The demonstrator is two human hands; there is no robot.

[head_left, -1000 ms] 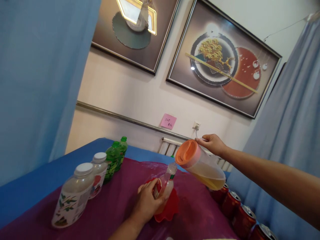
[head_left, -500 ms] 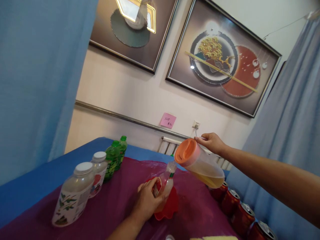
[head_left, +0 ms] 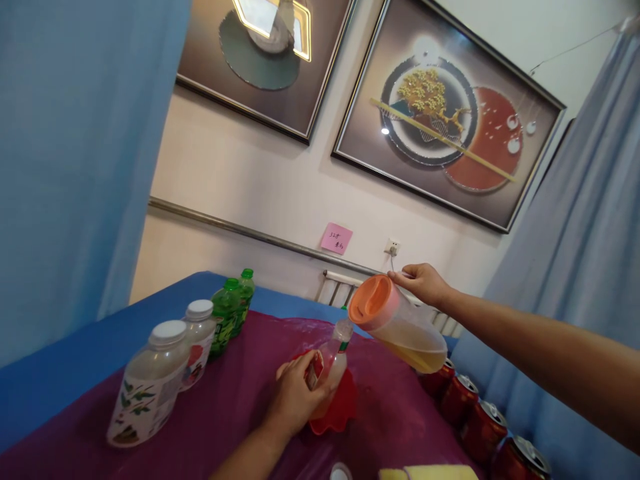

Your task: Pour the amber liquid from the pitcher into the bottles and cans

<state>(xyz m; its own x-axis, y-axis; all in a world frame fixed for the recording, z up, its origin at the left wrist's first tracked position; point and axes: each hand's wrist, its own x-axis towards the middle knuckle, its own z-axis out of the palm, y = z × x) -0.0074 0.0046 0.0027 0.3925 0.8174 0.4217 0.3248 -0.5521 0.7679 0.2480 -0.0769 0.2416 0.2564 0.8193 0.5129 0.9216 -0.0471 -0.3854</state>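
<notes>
1. At the red dish (head_left: 344, 405), the bottle (head_left: 337, 361) is gripped by the left hand (head_left: 297, 398).
2. Above the dish, the pitcher (head_left: 404, 330) is held tilted by the right hand (head_left: 424, 283).
3. Pouring appears in hand; steady spout alignment seems required.

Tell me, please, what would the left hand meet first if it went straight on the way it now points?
The left hand grips the clear bottle; carried along with it, that bottle would probably meet the orange lid of the pitcher first, though depth is unclear.
</notes>
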